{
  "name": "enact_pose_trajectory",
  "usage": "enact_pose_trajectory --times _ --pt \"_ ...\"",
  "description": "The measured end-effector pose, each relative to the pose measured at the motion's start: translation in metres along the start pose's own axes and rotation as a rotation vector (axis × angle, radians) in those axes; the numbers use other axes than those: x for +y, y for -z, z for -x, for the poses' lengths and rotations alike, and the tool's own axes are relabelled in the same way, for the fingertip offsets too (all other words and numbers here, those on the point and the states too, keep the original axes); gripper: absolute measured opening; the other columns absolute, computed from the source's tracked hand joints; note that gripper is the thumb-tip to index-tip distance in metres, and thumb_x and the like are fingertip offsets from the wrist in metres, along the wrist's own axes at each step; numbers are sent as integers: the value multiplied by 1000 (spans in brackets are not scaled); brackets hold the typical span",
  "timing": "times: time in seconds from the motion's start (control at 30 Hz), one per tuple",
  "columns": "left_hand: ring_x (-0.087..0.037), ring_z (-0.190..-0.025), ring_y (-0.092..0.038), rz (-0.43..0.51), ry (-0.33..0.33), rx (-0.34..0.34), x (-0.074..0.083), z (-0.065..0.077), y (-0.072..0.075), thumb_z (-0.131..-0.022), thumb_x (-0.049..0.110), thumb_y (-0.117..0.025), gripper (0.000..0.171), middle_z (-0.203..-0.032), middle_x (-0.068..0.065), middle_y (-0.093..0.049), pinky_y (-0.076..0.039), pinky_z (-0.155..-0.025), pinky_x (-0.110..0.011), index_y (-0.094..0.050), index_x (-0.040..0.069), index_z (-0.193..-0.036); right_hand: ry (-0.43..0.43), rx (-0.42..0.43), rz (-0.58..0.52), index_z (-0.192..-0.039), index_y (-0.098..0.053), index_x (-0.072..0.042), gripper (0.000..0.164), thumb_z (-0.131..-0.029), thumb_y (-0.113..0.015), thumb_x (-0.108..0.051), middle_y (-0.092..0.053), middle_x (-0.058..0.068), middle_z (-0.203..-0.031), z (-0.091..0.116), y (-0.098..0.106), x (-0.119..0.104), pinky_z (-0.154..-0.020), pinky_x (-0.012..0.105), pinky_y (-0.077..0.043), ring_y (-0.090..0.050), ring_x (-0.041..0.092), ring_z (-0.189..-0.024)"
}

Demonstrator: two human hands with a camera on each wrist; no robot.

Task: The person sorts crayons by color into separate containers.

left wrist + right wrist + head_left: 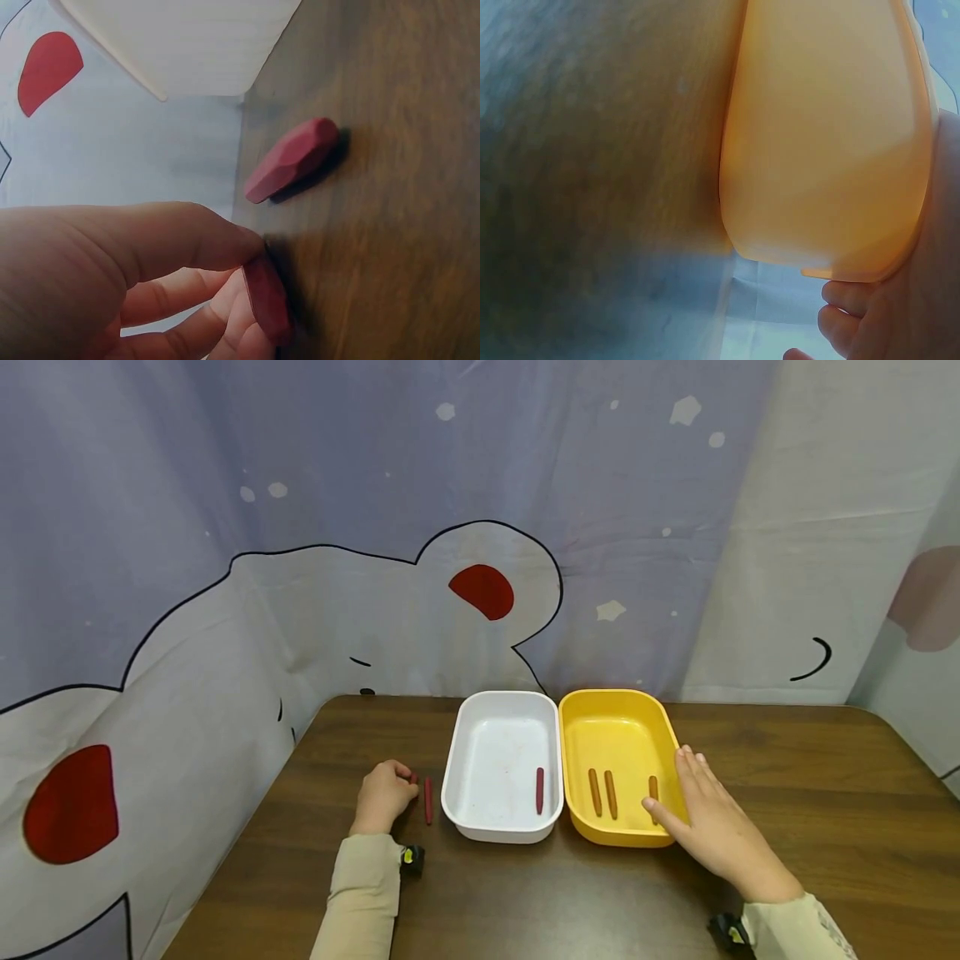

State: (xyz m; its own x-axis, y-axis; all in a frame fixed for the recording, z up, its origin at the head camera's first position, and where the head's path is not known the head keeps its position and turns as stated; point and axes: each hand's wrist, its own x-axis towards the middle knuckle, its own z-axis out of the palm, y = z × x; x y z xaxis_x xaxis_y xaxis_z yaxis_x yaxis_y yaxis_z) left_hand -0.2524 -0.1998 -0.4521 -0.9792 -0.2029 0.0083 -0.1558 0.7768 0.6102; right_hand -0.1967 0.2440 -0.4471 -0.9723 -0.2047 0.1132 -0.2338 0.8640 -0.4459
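My left hand (pixel 384 793) pinches a dark red, faceted, crayon-like stick (pixel 267 298) between thumb and fingers, close over the table left of the white tray. Beside it, a second dark red stick (pixel 428 801) lies on the wood, between the hand and the white tray (pixel 501 836). Inside that tray is another red stick (pixel 540 791). The fingers of my right hand (pixel 712 827) are straight at the right rim of the yellow tray (pixel 618 839), its thumb reaching over the inside. Orange-brown sticks (pixel 595 792) lie in the yellow tray, one partly behind the thumb.
The two trays stand side by side at the back of the brown wooden table (pixel 555 902). Behind them hangs a printed cloth (pixel 360 610) with cartoon shapes. Each wrist wears a small black device (pixel 412 858).
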Motion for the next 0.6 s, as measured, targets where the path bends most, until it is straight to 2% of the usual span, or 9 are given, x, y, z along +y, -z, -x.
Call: enact_pose_trajectory --times 0.17,0.4,0.5,0.6 --pt "-34 -89 -66 12 16 -11 -2 -2 1 -84 10 -70 17 -94 -16 -71 -53 -80 -50 -71 -1 -97 -5 -1 -3 -158 -5 10 97 -102 -49 -57 -4 32 -164 0 -1 0 -117 68 -15 -6 49 -151" --pt "-27 -89 -66 116 5 -33 -6 -3 10 -87 11 -62 28 -93 -14 -73 -54 -83 -45 -70 -7 -108 -6 -2 -4 -158 -5 9 97 -102 -50 -57 -4 32 -164 1 -2 1 -116 69 -16 -6 49 -151" --pt "-23 -81 -65 206 7 -55 -3 -3 14 -89 9 -60 31 -89 -13 -73 -54 -76 -39 -69 -8 -113 -4 -1 -3 -158 -5 9 97 -102 -50 -56 -4 32 -164 1 -1 0 -116 68 -16 -6 49 -151" --pt "-18 -75 -64 359 26 -94 1 -3 16 -93 7 -58 31 -91 -16 -73 -53 -68 -30 -65 -10 -119 -2 2 -4 -158 -5 9 97 -103 -50 -56 -3 32 -164 0 -1 0 -117 68 -15 -6 49 -151"
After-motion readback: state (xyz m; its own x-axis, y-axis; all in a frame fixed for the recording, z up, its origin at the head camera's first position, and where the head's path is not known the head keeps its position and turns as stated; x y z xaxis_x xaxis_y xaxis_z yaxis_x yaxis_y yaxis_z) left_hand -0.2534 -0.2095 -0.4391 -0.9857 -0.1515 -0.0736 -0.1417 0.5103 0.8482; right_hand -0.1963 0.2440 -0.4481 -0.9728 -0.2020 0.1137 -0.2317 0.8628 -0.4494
